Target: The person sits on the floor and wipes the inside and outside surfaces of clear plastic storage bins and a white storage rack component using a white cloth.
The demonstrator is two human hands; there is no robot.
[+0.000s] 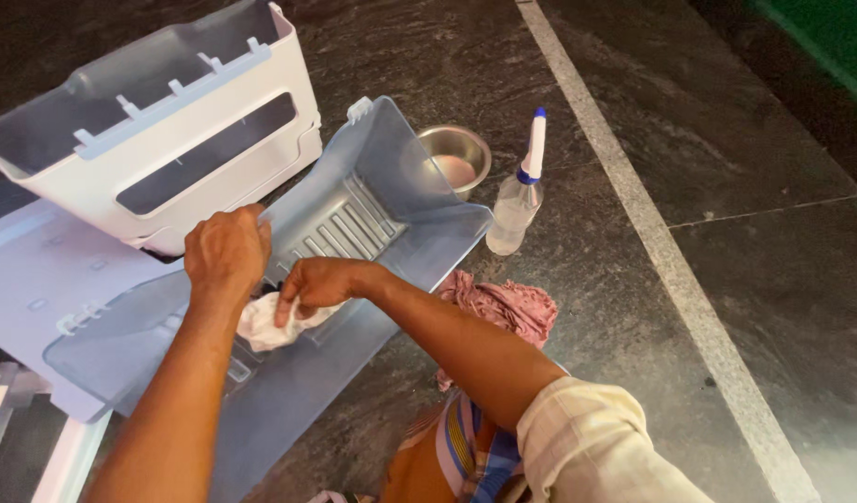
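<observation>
Rag (pixel 265 326): small, whitish, crumpled, pressed w/ fingers onto the inside bottom of the bin (pixel 391 233), near the ribbed part. Bin: big translucent pale-blue plastic drawer, lying tilted on dark stone floor, open side up, raised ridges on its base, clip tabs along rim. It leans partly against a white tray w/ same blue tint, far end by the floor's pale stripe side.

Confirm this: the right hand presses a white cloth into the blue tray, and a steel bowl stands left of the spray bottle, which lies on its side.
Wrong in one respect: the head view shows the spray bottle standing upright, not lying. The right hand does press the white cloth into the blue tray, steel bowl left of it.
</observation>
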